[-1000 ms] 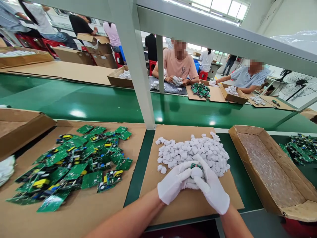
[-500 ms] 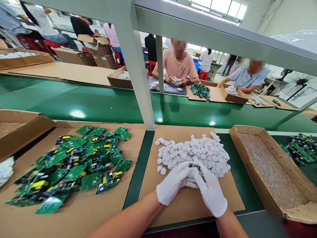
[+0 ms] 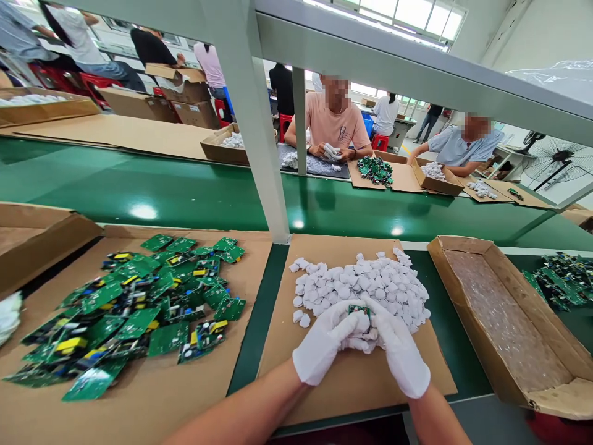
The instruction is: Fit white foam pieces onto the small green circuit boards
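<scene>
Both my hands wear white gloves and meet over the near edge of a heap of small white plastic pieces (image 3: 365,284) on a cardboard sheet (image 3: 352,383). My left hand (image 3: 324,343) and my right hand (image 3: 401,355) are closed together around a small green circuit board (image 3: 359,309), which pokes up between the fingers along with a white piece. A large pile of green circuit boards (image 3: 134,309) lies on another cardboard sheet to the left.
An open cardboard box (image 3: 504,321) lined with bubble wrap stands at the right, with more circuit boards (image 3: 563,278) beyond it. A grey post (image 3: 259,136) rises behind the heap. Across the green conveyor belt (image 3: 185,191), two seated people (image 3: 333,123) handle similar parts.
My hands stay pressed together at the heap's near edge; the fingers have shifted slightly around the small board. The rest is unchanged.
</scene>
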